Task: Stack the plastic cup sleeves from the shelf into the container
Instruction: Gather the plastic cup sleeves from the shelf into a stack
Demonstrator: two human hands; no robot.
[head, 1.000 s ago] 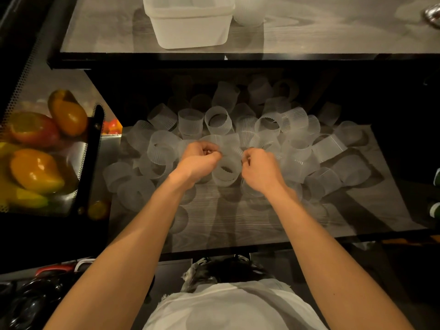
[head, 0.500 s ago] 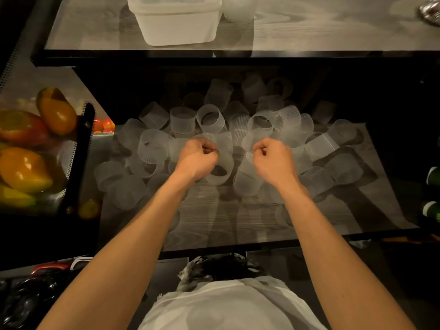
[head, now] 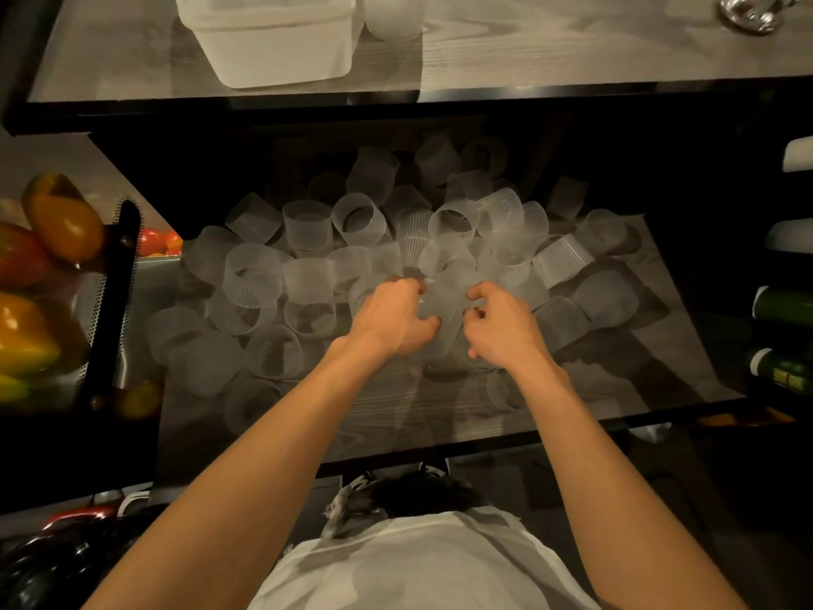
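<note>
Together, two hands [head: 396,319] [head: 501,332] on one sleeve [head: 444,303]

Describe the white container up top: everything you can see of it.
The container is a white, rectangular, plastic-looking tub with rounded corners and a lipped rim. It stands upright and open-topped on the upper shelf, left of centre. Its far side is cut off by the frame. A translucent piece stands close at its right.

The top edge cuts off the container [head: 281,50] and a metal thing [head: 748,15]; the side edges cut the fruit [head: 26,336] and bottles [head: 785,308]. The back sleeves [head: 378,167] fade into shadow. The sleeve [head: 445,308] gripped by the left hand [head: 396,319] and right hand [head: 501,330] is blurred, its edges unclear.
</note>
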